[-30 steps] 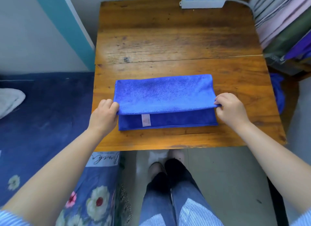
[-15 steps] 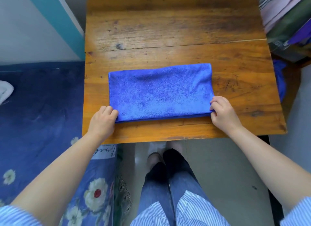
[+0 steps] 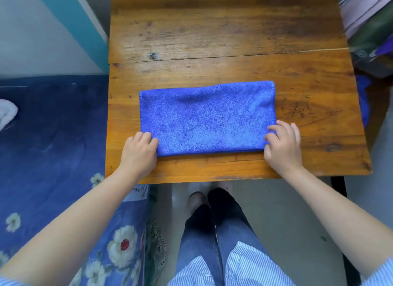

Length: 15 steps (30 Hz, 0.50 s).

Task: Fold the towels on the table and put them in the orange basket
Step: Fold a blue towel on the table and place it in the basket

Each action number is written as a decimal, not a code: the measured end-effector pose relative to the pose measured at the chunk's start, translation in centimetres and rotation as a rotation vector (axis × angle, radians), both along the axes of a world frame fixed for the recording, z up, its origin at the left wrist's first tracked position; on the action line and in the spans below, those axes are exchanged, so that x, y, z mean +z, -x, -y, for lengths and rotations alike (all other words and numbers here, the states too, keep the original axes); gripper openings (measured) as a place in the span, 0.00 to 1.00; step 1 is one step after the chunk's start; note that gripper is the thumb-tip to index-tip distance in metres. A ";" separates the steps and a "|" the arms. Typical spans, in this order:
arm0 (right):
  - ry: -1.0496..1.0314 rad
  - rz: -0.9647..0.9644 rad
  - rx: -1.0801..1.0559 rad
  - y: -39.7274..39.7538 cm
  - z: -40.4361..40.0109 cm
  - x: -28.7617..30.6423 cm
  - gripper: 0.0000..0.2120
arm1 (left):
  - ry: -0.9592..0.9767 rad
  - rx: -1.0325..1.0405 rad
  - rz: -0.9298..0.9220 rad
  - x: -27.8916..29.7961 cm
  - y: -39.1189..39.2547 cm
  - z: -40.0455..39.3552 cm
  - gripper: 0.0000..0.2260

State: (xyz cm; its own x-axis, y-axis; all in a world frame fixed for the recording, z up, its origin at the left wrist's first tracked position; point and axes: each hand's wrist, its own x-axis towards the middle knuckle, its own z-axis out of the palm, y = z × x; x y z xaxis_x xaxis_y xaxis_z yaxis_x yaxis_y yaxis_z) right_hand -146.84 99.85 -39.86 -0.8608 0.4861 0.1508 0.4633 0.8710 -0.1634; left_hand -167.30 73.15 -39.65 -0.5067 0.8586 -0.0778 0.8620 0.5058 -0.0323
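Observation:
A blue towel (image 3: 207, 117) lies folded in half as a flat rectangle on the wooden table (image 3: 223, 41), near its front edge. My left hand (image 3: 139, 152) pinches the towel's near left corner with curled fingers. My right hand (image 3: 282, 143) holds the near right corner, its fingers curled onto the cloth. No orange basket is in view.
A bed with a dark blue floral cover (image 3: 53, 158) adjoins the table's left side, with a white cloth (image 3: 7, 113) on it. Stacked fabrics (image 3: 370, 19) stand at the right. Another blue cloth (image 3: 363, 98) hangs beside the table's right edge. My legs stand below the front edge.
Both hands brought the towel's raised upper layer down to the near edge, so the fold is closed and the white label is covered. The right fingers have spread slightly.

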 end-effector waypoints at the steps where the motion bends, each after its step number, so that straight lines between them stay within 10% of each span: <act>1: -0.008 -0.020 0.047 1.1 0.4 0.3 0.14 | -0.051 0.025 0.016 0.2 0.2 -1.0 0.12; 6: 0.057 0.094 0.301 10.2 2.6 0.8 0.19 | -0.260 0.311 0.217 0.3 1.1 -7.5 0.18; 15: 0.156 0.393 0.316 15.9 4.7 -1.8 0.26 | 0.039 0.486 0.287 -2.5 4.4 -8.3 0.32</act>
State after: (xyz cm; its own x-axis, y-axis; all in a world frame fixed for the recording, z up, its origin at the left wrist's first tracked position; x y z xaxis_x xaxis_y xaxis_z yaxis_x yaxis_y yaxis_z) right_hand -162.78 95.17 -41.65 -0.9460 0.1843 -0.2666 0.2342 0.9574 -0.1692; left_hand -171.68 81.44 -42.20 -0.7969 0.5256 -0.2979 0.5075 0.8499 0.1419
